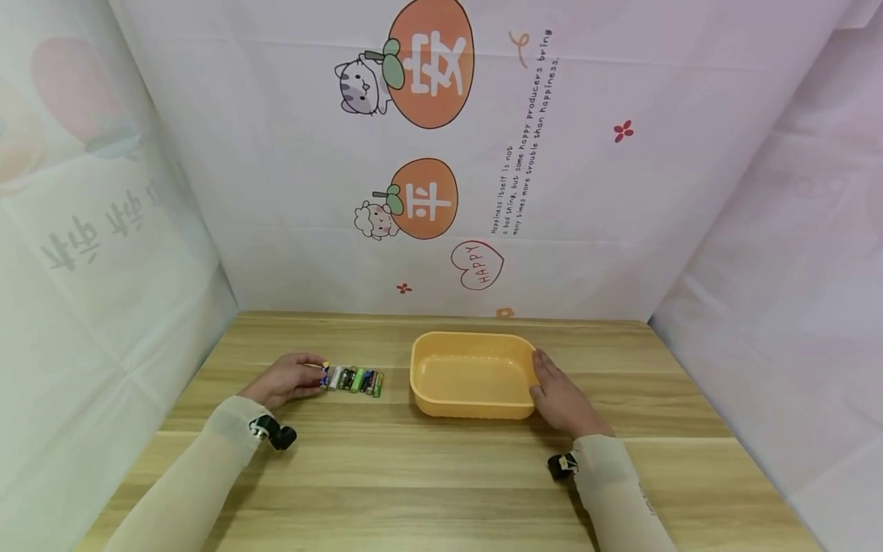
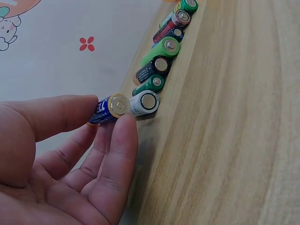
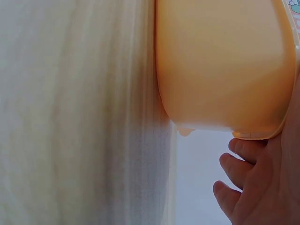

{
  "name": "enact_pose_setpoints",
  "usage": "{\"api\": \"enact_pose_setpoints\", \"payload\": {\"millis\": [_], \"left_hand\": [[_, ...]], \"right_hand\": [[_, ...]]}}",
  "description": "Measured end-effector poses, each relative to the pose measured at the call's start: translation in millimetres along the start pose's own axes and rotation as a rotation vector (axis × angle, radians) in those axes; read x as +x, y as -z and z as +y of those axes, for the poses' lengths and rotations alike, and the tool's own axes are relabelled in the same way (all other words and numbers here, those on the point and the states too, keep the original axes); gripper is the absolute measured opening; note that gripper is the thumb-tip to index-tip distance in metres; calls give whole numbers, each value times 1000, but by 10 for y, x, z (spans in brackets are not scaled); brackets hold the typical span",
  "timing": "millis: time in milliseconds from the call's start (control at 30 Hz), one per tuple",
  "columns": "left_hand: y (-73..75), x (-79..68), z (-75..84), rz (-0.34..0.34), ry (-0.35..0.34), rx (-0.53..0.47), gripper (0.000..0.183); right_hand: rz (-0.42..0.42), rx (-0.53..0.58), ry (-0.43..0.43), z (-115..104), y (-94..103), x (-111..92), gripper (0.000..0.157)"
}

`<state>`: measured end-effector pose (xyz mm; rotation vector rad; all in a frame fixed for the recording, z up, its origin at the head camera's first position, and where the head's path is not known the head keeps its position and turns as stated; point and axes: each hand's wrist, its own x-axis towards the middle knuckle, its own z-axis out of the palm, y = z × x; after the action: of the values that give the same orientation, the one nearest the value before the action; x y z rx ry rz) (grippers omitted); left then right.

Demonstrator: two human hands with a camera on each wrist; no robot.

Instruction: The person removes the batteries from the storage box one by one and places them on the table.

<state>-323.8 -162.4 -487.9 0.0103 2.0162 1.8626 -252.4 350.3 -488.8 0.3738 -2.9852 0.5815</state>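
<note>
A small blue battery [image 2: 107,110] with a gold ring at its end is pinched between the thumb and fingertips of my left hand [image 1: 295,379]. Right beside it runs a row of several batteries; the closest is white [image 2: 144,103], then come green and black ones, including a light green battery [image 2: 161,50]. A yellow plastic bin [image 1: 472,410] stands on the table to the right of the row. My right hand [image 1: 566,399] holds the bin by its right end, with fingers at the far corner. Part of its grip is hidden.
Beneath everything is a wood-grain table [image 1: 414,491]. A white printed cloth [image 1: 586,230] rises behind the table's back edge, and pale cloths hang at both sides. The bin shows only its bare floor inside.
</note>
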Motion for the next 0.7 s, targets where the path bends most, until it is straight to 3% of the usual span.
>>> {"api": "enact_pose_setpoints", "payload": {"millis": [433, 700], "left_hand": [[-5, 63, -20, 31, 2, 98, 44], [-97, 36, 29, 68, -45, 297, 37]], "right_hand": [[-11, 2, -19, -13, -1, 17, 60], [-24, 1, -26, -7, 3, 9, 61]]}}
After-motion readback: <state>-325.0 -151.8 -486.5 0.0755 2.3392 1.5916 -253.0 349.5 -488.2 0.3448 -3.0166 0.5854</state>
